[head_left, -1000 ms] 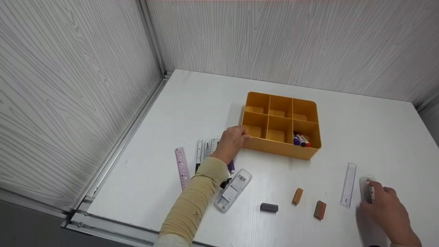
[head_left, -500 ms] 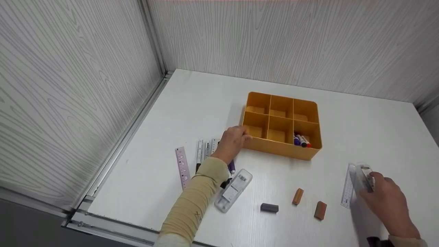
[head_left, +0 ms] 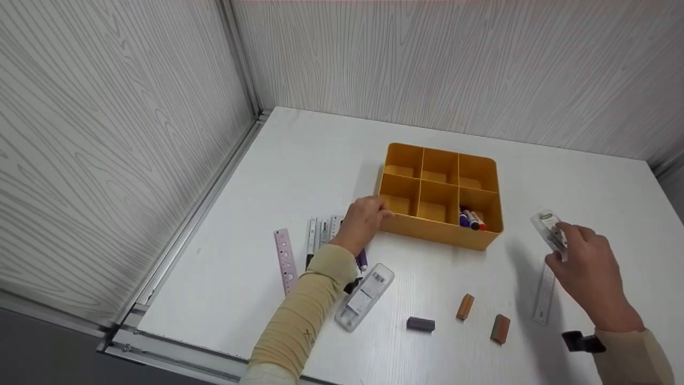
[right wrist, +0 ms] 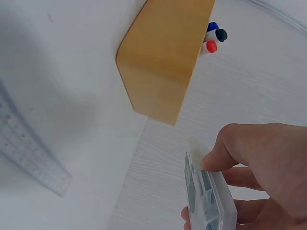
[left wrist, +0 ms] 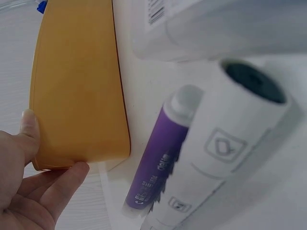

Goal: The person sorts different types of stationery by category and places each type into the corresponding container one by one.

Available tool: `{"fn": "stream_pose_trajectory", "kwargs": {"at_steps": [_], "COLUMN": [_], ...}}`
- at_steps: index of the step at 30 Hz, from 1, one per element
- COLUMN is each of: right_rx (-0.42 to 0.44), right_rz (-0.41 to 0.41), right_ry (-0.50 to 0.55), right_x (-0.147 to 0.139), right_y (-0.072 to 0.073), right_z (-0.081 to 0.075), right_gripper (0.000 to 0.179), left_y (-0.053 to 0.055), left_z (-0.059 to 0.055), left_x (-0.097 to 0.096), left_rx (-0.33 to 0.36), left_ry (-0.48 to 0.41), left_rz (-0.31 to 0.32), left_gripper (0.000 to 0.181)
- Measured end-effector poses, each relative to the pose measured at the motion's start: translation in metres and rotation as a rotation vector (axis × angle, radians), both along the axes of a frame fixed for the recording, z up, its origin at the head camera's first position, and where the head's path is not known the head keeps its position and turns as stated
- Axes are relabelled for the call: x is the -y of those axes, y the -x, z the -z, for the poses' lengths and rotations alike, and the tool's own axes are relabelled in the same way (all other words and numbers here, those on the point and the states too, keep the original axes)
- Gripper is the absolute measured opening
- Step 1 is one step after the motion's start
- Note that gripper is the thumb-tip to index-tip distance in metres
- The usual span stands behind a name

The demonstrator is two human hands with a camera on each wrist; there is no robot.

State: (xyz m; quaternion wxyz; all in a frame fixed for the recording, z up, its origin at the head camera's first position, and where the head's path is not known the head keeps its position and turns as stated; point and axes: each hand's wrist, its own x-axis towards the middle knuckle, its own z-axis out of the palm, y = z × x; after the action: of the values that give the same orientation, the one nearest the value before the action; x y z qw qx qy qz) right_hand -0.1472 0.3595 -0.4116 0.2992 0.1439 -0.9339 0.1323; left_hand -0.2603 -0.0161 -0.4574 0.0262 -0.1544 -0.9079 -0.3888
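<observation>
My left hand point(head_left: 364, 223) grips the front left corner of a yellow compartment box point(head_left: 435, 231). In the left wrist view the thumb lies on one side of the corner and the fingers on the other. Several markers point(head_left: 473, 220) lie in its front right compartment. My right hand point(head_left: 590, 270) holds a slim clear plastic case point(right wrist: 209, 196) between thumb and fingers, raised to the right of the box. Below that hand a clear ruler point(head_left: 543, 299) lies on the table, its upper end hidden. A second clear case point(head_left: 365, 297) with a barcode label lies near the left forearm.
A pink ruler point(head_left: 285, 261) and several white pens point(head_left: 311, 240) lie at left, partly behind the left arm, with a purple marker point(left wrist: 160, 155). Grey point(head_left: 421, 324), orange point(head_left: 465, 307) and red-green point(head_left: 500, 328) small blocks lie in front. Panels point(head_left: 427, 64) stand behind the table.
My right hand has lifted the clear case off the table and carried it forward and left, past the clear ruler, toward the box. The left hand stays on the box corner.
</observation>
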Motion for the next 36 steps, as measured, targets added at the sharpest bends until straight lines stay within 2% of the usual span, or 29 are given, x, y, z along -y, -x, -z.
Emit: {"fn": "stream_pose_trajectory", "kwargs": {"at_steps": [9, 13, 18, 22, 29, 36], "right_rx": [0.074, 0.176, 0.308, 0.388, 0.416, 0.583], "right_rz": [-0.024, -0.011, -0.001, -0.009, -0.083, -0.069], "right_ry": [0.011, 0.025, 0.036, 0.043, 0.037, 0.037], "right_x": [0.025, 0.035, 0.045, 0.052, 0.060, 0.069], "right_y": [0.025, 0.036, 0.053, 0.069, 0.095, 0.118], "right_z": [-0.023, -0.032, -0.040, -0.043, -0.043, -0.046], "right_gripper": [0.049, 0.047, 0.044, 0.039, 0.028, 0.027], "left_y": [0.001, 0.001, 0.000, -0.001, -0.001, -0.001], "left_z": [0.000, 0.000, 0.000, 0.000, 0.000, 0.000], "left_x": [-0.001, -0.001, -0.001, -0.001, 0.000, -0.001], "left_rx": [0.009, 0.001, 0.010, -0.001, -0.046, -0.038], "left_ry": [0.000, 0.023, 0.001, -0.002, 0.044, 0.031], "left_rz": [-0.011, -0.024, -0.023, -0.017, -0.019, -0.023], "left_gripper": [0.020, 0.022, 0.019, 0.017, 0.022, 0.020]}}
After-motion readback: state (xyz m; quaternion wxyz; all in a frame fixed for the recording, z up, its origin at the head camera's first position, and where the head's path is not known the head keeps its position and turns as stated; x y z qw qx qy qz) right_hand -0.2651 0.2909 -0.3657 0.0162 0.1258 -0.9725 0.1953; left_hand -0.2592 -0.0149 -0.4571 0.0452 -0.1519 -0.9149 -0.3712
